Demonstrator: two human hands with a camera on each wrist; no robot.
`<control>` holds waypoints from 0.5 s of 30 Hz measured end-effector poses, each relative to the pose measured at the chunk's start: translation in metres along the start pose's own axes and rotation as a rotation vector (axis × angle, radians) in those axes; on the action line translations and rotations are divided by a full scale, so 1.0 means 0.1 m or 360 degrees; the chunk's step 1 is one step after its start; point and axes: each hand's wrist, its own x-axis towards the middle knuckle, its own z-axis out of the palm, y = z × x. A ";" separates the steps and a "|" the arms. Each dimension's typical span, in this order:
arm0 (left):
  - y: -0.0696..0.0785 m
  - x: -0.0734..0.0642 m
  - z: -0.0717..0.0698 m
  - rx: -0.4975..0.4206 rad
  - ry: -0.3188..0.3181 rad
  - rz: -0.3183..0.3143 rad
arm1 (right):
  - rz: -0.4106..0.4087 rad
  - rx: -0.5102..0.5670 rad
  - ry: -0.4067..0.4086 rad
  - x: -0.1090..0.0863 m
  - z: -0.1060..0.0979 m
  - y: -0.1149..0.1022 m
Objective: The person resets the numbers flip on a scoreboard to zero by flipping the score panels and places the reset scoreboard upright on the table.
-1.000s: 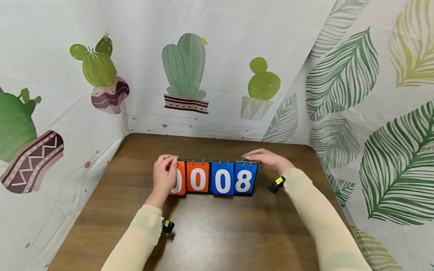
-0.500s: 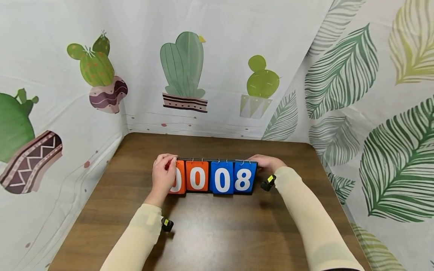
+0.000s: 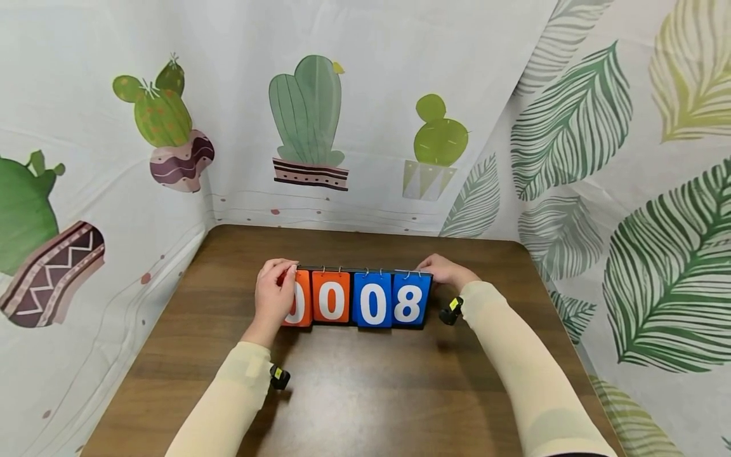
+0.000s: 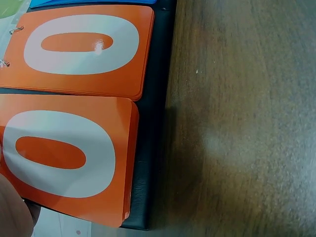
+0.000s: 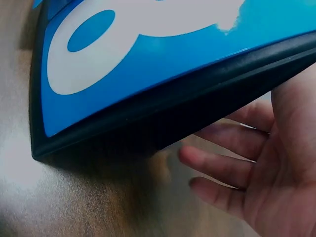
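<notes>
A tabletop flip scoreboard [image 3: 352, 324] stands tilted on the table, its ringed number cards reading 0 0 on orange and 0 8 on blue. At its left end, my left hand [image 3: 273, 298] grips the upper edge, partly covering the outer orange card [image 4: 59, 153]; most of that hand lies outside the left wrist view. Behind the upper right corner, my right hand [image 3: 448, 271] is partly hidden by the board. The right wrist view has its fingers [image 5: 222, 165] spread and slightly bent beside the back of the blue 8 card's [image 5: 148, 54] end, the thumb tip hidden.
The brown wooden table [image 3: 365, 393] extends in front of and around the board. A white curtain [image 3: 240, 108] printed with cacti and leaves hangs behind and at both sides. Small black wrist cameras [image 3: 280, 377] sit on both sleeves.
My right hand has moved left and behind the board's right end from over its top edge, its fingers now largely hidden. The left hand keeps its grip; the displayed numbers are the same.
</notes>
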 end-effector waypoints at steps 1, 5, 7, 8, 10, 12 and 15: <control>0.00 0.00 0.00 0.0003 -0.0001 0.0001 | -0.0019 -0.0027 0.0028 0.01 0.01 0.00; 0.00 0.00 0.00 0.0017 -0.0006 0.0004 | -0.0079 -0.0143 0.0098 0.04 0.03 0.03; 0.00 0.00 0.00 0.0029 -0.0009 0.0010 | -0.0112 -0.0199 0.0110 0.07 0.04 0.05; -0.01 0.01 0.00 0.0029 -0.0011 0.0013 | -0.0125 -0.0219 0.0111 0.08 0.04 0.06; -0.02 0.02 0.00 0.0023 -0.0009 0.0026 | -0.0153 -0.0243 0.0109 0.10 0.05 0.07; -0.03 0.02 0.01 0.0021 -0.0007 0.0034 | -0.0161 -0.0245 0.0109 0.11 0.05 0.08; -0.04 0.02 0.01 0.0016 0.0004 0.0034 | -0.0169 -0.0251 0.0106 0.13 0.04 0.09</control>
